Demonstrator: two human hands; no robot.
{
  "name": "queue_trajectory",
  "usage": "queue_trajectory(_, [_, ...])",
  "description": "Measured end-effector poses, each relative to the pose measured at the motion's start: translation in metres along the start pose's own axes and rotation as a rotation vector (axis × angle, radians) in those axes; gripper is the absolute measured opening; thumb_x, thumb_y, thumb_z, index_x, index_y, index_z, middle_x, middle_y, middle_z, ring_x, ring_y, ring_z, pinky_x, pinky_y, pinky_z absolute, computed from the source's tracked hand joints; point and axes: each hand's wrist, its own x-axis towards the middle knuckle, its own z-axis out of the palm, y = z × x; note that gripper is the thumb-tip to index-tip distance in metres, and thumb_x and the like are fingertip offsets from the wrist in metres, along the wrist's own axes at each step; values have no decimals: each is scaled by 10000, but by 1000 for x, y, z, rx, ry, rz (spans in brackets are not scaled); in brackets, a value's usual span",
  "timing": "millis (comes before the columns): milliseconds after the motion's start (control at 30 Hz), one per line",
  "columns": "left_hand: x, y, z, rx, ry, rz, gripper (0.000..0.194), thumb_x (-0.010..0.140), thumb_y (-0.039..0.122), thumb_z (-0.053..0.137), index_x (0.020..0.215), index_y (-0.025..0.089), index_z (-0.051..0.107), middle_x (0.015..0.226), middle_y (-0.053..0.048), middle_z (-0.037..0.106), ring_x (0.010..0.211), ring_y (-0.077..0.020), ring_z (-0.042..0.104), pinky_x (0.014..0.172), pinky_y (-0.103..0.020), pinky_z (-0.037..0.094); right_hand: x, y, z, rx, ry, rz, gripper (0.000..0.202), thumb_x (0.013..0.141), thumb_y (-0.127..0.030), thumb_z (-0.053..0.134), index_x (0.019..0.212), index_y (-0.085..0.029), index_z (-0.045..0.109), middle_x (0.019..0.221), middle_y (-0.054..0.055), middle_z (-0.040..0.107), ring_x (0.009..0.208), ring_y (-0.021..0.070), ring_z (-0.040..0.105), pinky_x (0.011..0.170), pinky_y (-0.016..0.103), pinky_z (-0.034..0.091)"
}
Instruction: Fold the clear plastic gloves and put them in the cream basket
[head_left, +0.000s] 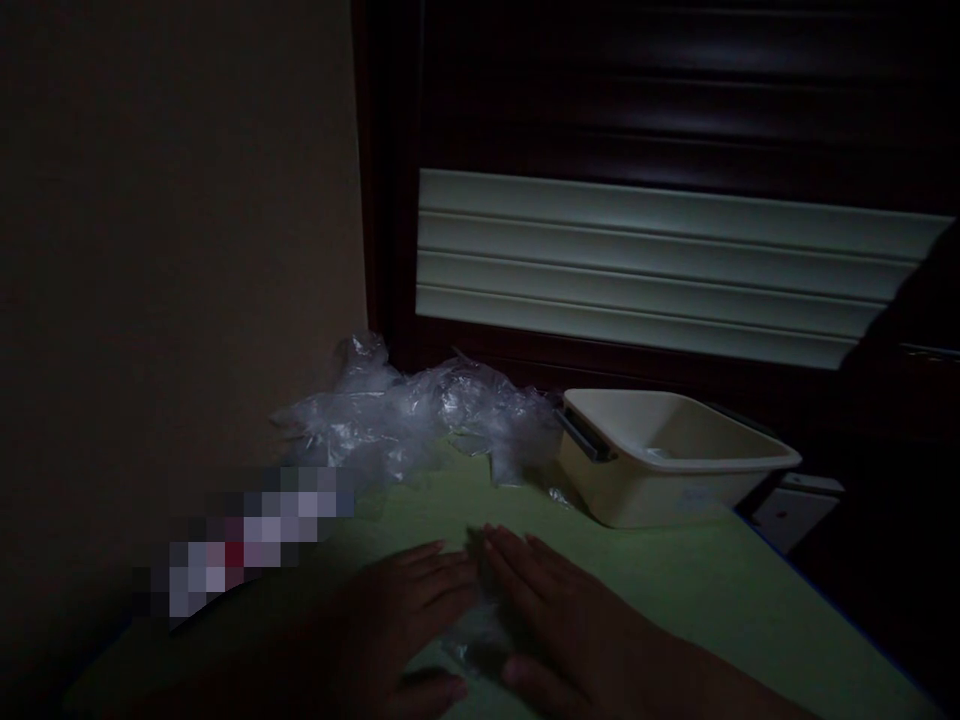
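In the dim head view, my left hand (409, 620) and my right hand (555, 610) are low over the green tabletop (435, 500). Fingers on both hands are stretched out, with the fingertips close together in the middle. Below and between them lies a small piece of clear plastic (472, 640), partly covered by the hands. Whether the fingers press on its edges is too dark to tell. Beyond the hands, a pile of crumpled clear plastic bags (450, 400) spreads along the back of the table.
A cream plastic bin (667, 495) with dark handles stands at the back right, next to a white box (795, 510). On the left lies a blurred-out pale item (262, 540). A wall (187, 250) and a dark slatted panel (637, 270) border the table.
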Motion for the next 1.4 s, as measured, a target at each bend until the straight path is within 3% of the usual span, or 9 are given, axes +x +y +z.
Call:
queue_trajectory(167, [0, -3, -3, -30, -49, 17, 590, 884, 480, 561, 1351, 128, 481, 1433, -175, 411, 1329, -306, 391, 1092, -486, 321, 2, 6, 1, 67, -170, 6, 766, 931, -515, 413, 1434, 45, 275, 1470, 273, 190, 1393, 340, 154, 1115, 557, 173])
queue_trajectory(533, [-2, -4, 0, -56, -69, -33, 614, 881, 529, 551, 1373, 173, 463, 1447, -157, 382, 1339, -314, 369, 1079, -504, 329, -55, 40, 4, 156, -118, 214, 684, 945, -492, 400, 1491, -158, 156, 1540, 122, 130, 1416, 323, 77, 1121, 594, 104])
queue_trajectory(667, [-3, -4, 1, -47, -58, -22, 591, 871, 481, 583, 1369, 185, 465, 1453, -144, 389, 1337, -309, 378, 1073, -496, 346, -45, 44, -2, 349, 80, 362, 506, 975, -455, 359, 1419, -219, 419, 1477, 108, 397, 1358, 307, 349, 1100, 555, 266])
queue_trajectory(733, [-3, -3, -1, -32, -50, -30, 572, 855, 429, 616, 1356, 189, 481, 1450, -131, 406, 1326, -306, 398, 1064, -486, 366, -32, 45, -4, 414, 206, 395, 432, 960, -419, 426, 1299, -184, 555, 1326, 135, 568, 1194, 275, 544, 1017, 459, 413])
queue_trajectory(800, [-3, -1, -3, -11, -33, -47, 558, 827, 389, 657, 1327, 183, 517, 1427, -137, 441, 1296, -321, 438, 1036, -483, 406, -18, 46, -5, 421, 241, 402, 349, 931, -359, 498, 1188, -155, 617, 1170, 133, 651, 1028, 241, 627, 894, 379, 490])
queue_trajectory(1033, [-10, -4, 5, -12, 104, -21, 577, 801, 350, 688, 1328, 218, 495, 1399, -114, 488, 1255, -314, 483, 1006, -445, 454, 0, 46, 11, 291, 234, 521, 143, 675, -125, 695, 808, -135, 642, 818, 85, 628, 744, 221, 596, 652, 324, 454])
queue_trajectory(1133, [-10, -6, 13, -32, 197, -50, 635, 839, 270, 638, 1406, 271, 354, 1485, -85, 366, 1326, -291, 389, 1042, -438, 418, -4, 41, 18, 322, 305, 481, 69, 731, -125, 604, 719, -174, 557, 785, 46, 589, 717, 180, 563, 636, 296, 438])
queue_trajectory(1233, [-8, -11, 21, -109, 323, -206, 730, 839, 236, 614, 1446, 295, 214, 1510, -95, 295, 1356, -300, 326, 1061, -486, 381, -9, 38, 19, 469, 385, 401, 104, 806, -202, 519, 710, -204, 479, 696, 11, 558, 638, 154, 524, 567, 273, 417])
queue_trajectory(1400, [-2, -25, 36, -300, 394, -384, 729, 779, 267, 662, 1390, 300, 266, 1314, -83, 516, 1172, -269, 533, 968, -448, 465, -12, 38, 18, 554, 450, 352, 140, 828, -276, 519, 710, -211, 480, 642, 7, 567, 593, 151, 521, 536, 280, 414])
